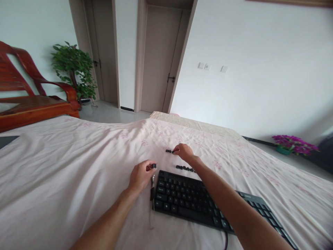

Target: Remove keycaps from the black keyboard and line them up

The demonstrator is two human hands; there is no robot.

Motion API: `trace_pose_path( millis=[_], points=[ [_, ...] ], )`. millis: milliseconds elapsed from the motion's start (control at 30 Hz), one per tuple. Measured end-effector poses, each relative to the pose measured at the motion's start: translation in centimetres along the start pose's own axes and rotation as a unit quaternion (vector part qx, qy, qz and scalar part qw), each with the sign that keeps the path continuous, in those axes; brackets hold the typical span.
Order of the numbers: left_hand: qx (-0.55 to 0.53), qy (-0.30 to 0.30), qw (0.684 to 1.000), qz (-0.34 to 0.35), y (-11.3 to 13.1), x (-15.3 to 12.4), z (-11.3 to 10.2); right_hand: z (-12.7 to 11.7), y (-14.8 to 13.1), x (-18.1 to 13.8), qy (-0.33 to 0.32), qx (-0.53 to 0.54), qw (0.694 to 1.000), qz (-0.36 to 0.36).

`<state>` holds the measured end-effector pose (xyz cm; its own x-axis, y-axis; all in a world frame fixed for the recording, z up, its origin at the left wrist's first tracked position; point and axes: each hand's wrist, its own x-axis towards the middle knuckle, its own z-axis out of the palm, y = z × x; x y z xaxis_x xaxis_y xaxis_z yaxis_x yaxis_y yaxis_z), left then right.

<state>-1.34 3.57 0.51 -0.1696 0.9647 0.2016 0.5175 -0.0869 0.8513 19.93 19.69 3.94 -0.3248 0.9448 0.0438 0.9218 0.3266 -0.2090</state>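
My left hand (141, 175) pinches a small black keycap (154, 166) between thumb and fingers, just off the keyboard's upper left corner. Farther forward, my right hand (183, 151) reaches down with its fingers pinched together at the end of a short row of black keycaps (169, 151); whatever is between them is too small to make out. A second row of keycaps (184, 168) lies between that hand and the black keyboard (187, 198). My right forearm hides part of the keyboard and the end of this row. Beside the keyboard's left edge lies a thin metal tool with a dark part (152, 193).
A pale pink flowered cloth (104, 166) with wrinkles covers the surface. The keyboard's cable (226, 239) runs toward me. Beyond stand a wooden armchair (39, 93), a green plant (74, 69) and two doors. Purple flowers (295, 144) are on the right.
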Motion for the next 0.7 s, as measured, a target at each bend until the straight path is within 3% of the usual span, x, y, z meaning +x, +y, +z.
trace_pose_path(
  millis=[233,467,700],
  points=[
    [0.001,0.005,1.0,0.006,0.1,-0.1,0.0,-0.5,0.2,-0.6,0.009,0.032,0.999,-0.005],
    [0.0,-0.002,1.0,0.014,0.1,-0.1,0.0,-2.8,1.1,-4.6,-0.025,0.058,0.998,-0.015],
    [0.004,-0.007,1.0,0.013,0.0,-0.1,0.0,-2.6,0.5,-8.2,0.017,-0.037,0.994,-0.098]
  ],
)
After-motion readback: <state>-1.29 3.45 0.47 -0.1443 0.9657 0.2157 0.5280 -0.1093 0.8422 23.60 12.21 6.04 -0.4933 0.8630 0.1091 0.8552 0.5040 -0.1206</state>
